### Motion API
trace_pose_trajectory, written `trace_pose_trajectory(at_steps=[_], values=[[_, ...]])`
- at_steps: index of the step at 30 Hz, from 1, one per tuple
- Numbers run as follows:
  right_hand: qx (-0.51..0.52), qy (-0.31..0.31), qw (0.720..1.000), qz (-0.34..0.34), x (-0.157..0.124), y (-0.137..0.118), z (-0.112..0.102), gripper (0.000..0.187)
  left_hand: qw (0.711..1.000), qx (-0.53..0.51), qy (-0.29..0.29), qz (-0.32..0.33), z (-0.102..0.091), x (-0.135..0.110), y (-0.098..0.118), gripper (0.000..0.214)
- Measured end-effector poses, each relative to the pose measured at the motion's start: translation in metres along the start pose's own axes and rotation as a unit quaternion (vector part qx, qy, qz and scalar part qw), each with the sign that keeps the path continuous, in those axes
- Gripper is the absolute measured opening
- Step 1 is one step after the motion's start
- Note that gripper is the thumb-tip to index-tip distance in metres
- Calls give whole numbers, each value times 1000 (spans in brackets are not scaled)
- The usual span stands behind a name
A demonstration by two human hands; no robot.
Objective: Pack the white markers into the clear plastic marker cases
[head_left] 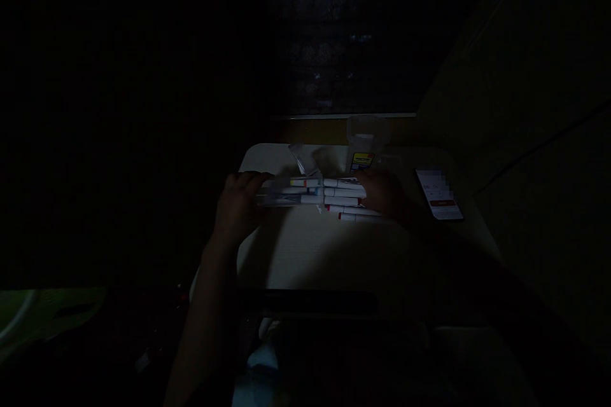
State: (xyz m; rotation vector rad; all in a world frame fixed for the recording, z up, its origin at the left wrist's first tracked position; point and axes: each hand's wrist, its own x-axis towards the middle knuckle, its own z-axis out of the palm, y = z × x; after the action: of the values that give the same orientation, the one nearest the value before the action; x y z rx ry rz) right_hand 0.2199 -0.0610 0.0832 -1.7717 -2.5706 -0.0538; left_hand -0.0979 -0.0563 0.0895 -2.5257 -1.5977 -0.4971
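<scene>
The scene is very dark. My left hand [241, 206] is closed around the far left end of a clear plastic case [281, 194], which lies on its side with its mouth toward the right. Inside it a few markers show, one with a yellow and orange band. Several white markers [344, 193] lie side by side at the case's mouth, some with red ends. My right hand [384, 194] is closed over their right ends; its fingers are partly lost in shadow.
All this is over a pale small table [286, 261]. Behind the hands stands a clear container [363, 140] with a yellow and black label, beside a crumpled clear wrapper [301, 159]. A phone [439, 195] with a lit screen lies at the right.
</scene>
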Motion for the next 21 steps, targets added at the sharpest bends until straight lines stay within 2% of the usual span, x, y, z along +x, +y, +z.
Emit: trace_pose_trajectory(at_steps=[7, 11, 17, 21], values=[[-10, -52, 997, 55, -16, 34, 8, 50, 999, 26, -10, -22, 5, -8, -17, 49], [-2, -72, 996, 58, -15, 38, 6, 54, 999, 30, -16, -29, 8, -7, -16, 48], [28, -105, 994, 28, -13, 38, 4, 66, 999, 31, -18, -31, 11, -8, -17, 49], [32, -115, 993, 12, -12, 37, 2, 65, 999, 26, -23, -23, 10, -6, -21, 48]])
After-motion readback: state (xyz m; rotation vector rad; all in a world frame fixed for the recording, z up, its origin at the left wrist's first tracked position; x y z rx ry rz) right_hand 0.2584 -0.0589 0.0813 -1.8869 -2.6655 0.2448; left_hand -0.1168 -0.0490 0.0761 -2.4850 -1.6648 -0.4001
